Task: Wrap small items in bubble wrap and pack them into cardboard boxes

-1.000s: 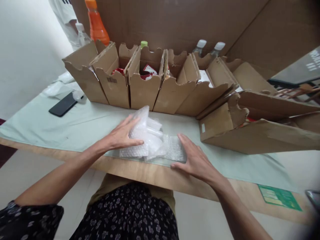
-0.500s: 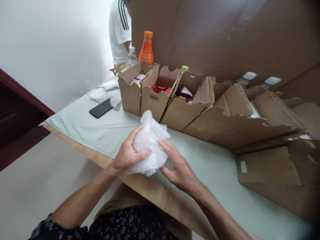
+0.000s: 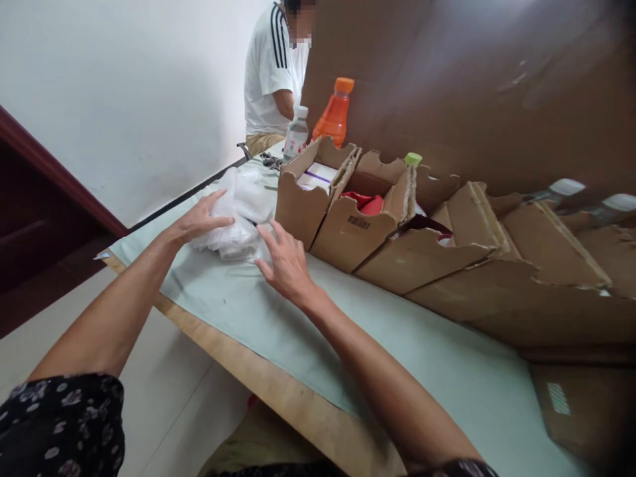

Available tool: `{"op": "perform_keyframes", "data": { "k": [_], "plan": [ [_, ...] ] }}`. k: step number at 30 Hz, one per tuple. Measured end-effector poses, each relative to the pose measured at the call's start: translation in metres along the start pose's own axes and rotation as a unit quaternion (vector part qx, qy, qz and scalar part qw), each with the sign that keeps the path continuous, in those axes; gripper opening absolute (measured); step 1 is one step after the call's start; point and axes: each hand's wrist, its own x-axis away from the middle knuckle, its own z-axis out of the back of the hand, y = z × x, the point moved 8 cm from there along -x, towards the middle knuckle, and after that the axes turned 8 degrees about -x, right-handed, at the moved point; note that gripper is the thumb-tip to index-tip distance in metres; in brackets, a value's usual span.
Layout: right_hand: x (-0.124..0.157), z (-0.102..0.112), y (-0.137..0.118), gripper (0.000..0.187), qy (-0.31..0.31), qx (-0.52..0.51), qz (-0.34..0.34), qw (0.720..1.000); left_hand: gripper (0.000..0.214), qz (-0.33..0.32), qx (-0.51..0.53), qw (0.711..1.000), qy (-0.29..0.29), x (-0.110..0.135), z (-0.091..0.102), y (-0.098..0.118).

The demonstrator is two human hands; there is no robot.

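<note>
A crumpled bubble-wrap bundle (image 3: 237, 222) lies on the pale green table cover (image 3: 238, 305), far to the left, beside the first cardboard box (image 3: 298, 205). My left hand (image 3: 196, 222) grips the bundle's left side, thumb over the top. My right hand (image 3: 287, 263) rests flat on the cover with fingers spread, its fingertips touching the bundle's right edge.
A row of open cardboard boxes (image 3: 437, 258) runs along the back, one holding red packets (image 3: 365, 202). A tall cardboard sheet (image 3: 447, 86) stands behind them. An orange bottle (image 3: 335, 116) and a water bottle (image 3: 297, 132) stand at the far end, near a seated person in a white shirt (image 3: 268, 73).
The bundle went from the table's front, up into both hands, then left beside the first box. My right hand has let go and opened. The view has swung left.
</note>
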Motion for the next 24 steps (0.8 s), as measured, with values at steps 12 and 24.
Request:
{"op": "perform_keyframes", "data": {
  "k": [12,24],
  "plan": [
    [0.017,-0.040,0.021,0.064,-0.084,-0.033,0.009,0.996,0.094,-0.021,-0.095,0.991,-0.089,-0.015,-0.006,-0.003],
    [0.016,-0.034,0.018,0.071,-0.076,-0.013,0.024,0.997,0.112,0.024,-0.080,0.990,-0.115,-0.013,0.001,-0.007]
  ]
}}
